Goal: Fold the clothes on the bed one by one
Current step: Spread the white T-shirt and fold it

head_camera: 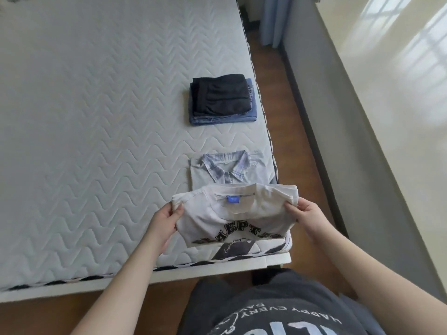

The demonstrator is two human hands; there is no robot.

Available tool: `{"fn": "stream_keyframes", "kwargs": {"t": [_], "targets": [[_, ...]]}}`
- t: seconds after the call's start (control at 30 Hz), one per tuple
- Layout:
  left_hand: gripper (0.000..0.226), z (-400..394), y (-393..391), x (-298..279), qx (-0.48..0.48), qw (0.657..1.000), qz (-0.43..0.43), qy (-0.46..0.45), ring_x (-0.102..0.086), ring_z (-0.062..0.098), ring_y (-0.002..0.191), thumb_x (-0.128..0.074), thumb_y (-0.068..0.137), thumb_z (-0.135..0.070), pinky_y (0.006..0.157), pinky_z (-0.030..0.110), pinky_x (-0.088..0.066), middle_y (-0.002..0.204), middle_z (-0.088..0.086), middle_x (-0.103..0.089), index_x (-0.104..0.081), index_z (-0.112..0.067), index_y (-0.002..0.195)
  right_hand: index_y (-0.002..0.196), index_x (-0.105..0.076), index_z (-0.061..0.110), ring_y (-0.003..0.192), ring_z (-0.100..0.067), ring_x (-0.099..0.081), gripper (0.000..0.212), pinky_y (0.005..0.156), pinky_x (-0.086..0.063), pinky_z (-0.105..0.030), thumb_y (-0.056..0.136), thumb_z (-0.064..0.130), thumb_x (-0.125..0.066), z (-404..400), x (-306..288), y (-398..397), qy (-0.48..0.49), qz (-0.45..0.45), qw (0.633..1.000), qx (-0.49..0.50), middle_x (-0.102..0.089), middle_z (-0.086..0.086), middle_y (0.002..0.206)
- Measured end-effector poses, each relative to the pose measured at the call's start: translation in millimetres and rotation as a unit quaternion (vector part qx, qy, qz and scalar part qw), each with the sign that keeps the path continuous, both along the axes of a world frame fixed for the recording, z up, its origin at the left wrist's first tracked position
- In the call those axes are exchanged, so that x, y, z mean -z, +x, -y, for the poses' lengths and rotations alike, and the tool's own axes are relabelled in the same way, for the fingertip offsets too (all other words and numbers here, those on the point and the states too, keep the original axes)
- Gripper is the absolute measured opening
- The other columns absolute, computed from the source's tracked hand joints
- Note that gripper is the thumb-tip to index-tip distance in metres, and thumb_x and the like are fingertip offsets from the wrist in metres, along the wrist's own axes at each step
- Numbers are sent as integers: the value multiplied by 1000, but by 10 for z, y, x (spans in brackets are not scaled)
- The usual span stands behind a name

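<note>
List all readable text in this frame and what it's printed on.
"HAPPY EVERY DAY" – on the person's dark shirt, upside down in this view; the larger pale letters below it are cut off at the frame edge.
"AEPTA", arched black letters, only partly showing – on the white T-shirt held by both hands.
Script line under those letters: too small to read.
Blue neck tag on the T-shirt: print too small to read.

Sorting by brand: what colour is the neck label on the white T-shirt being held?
Blue, on the white T-shirt, in the head view.
</note>
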State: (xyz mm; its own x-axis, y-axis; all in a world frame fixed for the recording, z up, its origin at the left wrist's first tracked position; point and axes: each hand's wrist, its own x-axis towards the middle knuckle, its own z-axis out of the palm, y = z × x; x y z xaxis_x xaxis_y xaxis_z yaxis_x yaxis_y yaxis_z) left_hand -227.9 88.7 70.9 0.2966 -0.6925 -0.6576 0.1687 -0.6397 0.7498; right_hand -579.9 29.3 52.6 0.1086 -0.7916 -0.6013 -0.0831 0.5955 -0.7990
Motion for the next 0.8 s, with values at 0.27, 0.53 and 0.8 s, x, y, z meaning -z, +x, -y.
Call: {"fn": "stream_keyframes", "kwargs": {"t": [0.27, 0.53, 0.8], "targets": [[16, 566, 88, 405, 1, 996, 85, -8, -65, 2, 85, -54, 99, -14, 81, 22, -53, 98, -8, -71, -65, -16, 110, 100, -72, 20, 85, -8, -69, 17, 74, -53, -21, 96, 8, -60, 817, 383, 77, 21, -29, 998, -46, -76, 5, 91], [16, 1427, 481, 1081, 115, 981, 159, 3, -66, 15, 94, -60, 96, -12, 90, 37, -51, 100, -5, -72, -64, -26, 102, 96, -72, 17, 75, -1, -67, 15, 66, -51, -12, 95, 8, -61, 1533, 892, 426, 16, -83, 996, -37, -74, 10, 80], [21, 1994, 753, 1671, 162, 962, 220, 27, -68, 23, 99, -63, 87, -30, 94, 43, -53, 101, -1, -74, -69, -23, 107, 87, -74, 23, 81, -13, -62, 17, 80, -52, -33, 93, 12, -63, 2122, 1518, 557, 22, -150, 987, -60, -72, -1, 88]]}}
